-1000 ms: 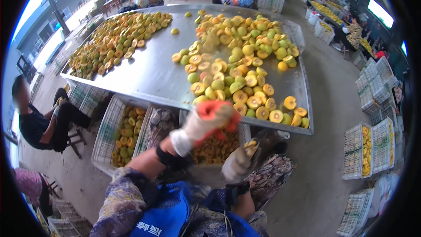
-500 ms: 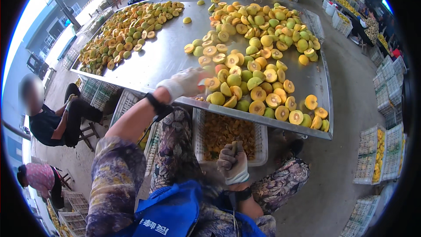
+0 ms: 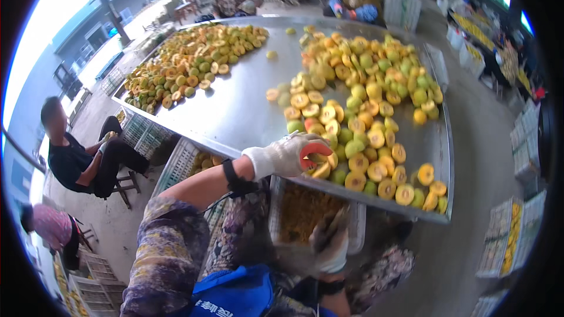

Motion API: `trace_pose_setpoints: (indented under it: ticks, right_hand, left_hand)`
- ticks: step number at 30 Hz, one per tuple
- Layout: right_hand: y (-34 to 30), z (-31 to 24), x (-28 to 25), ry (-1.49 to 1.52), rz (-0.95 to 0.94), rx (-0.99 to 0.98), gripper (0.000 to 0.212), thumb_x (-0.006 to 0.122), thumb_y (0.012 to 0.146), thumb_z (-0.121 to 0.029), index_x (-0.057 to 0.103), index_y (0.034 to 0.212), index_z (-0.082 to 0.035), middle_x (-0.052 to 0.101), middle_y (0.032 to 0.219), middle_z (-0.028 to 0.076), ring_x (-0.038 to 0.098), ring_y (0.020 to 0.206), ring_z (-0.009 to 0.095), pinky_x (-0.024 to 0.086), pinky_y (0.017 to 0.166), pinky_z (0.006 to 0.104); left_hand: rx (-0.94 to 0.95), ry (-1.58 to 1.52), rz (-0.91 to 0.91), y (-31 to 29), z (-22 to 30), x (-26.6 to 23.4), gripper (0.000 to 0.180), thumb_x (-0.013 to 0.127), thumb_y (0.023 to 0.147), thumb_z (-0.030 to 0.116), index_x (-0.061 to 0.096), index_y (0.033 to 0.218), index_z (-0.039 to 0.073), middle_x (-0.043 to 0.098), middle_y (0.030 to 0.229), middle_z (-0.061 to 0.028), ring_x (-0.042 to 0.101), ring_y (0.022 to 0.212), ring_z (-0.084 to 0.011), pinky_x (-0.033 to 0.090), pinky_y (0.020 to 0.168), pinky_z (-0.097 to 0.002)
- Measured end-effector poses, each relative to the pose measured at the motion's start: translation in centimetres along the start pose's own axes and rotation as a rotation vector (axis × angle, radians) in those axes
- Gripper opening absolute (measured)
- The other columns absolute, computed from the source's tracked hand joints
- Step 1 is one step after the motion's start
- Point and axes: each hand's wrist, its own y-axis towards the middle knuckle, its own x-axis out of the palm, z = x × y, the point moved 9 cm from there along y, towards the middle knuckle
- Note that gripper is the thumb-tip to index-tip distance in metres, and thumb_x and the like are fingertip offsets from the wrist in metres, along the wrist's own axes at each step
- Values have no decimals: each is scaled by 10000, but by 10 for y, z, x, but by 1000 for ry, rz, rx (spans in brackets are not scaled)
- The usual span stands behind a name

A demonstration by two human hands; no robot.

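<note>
My left hand (image 3: 288,155), in a white glove with reddish fingertips, is at the near edge of the metal table (image 3: 235,103). Its fingers curl around a yellow halved fruit (image 3: 322,170) at the edge of the right-hand pile. Many yellow-green halved fruits (image 3: 376,138), peach- or apricot-like, lie there, some cut side up with brown centres. Lower down, my right hand (image 3: 330,243), in a white glove with a dark, stained finger part, is closed beside a pale crate (image 3: 356,229) of brownish scraps. Motion blurs it, and what it holds cannot be made out.
Another fruit pile (image 3: 191,64) covers the table's far left. A plastic crate (image 3: 176,167) stands under the near edge by my left arm. One person (image 3: 76,158) sits at left, and two others sit beyond the far edge. Fruit-filled crates (image 3: 499,238) stand at right.
My left hand has moved right and slightly down, its fingers now curling around a halved fruit. My right hand has shifted right and lower. The whole view has swung slightly.
</note>
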Motion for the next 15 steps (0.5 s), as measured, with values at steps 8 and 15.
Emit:
trace_pose_setpoints:
  ticks: [8, 15]
  right_hand:
    - [-27, -74, 50, -312, -124, -175, 410, 568, 1014, -497, 612, 1220, -144, 635, 806, -67, 514, 563, 22, 399, 483, 180]
    - [-40, -82, 44, -225, -137, -243, 331, 623, 1005, -399, 606, 1199, -130, 618, 778, -73, 509, 538, 12, 384, 473, 179]
  left_hand:
    - [-14, -178, -92, -33, 93, 51, 805, 559, 678, -180, 527, 1435, 93, 471, 1522, -166, 450, 1416, -335, 396, 1154, -416]
    - [-83, -513, 137, -54, 99, 63, 877, 371, 644, -256, 455, 1474, 15, 478, 1529, -156, 424, 1445, -263, 310, 1203, -374]
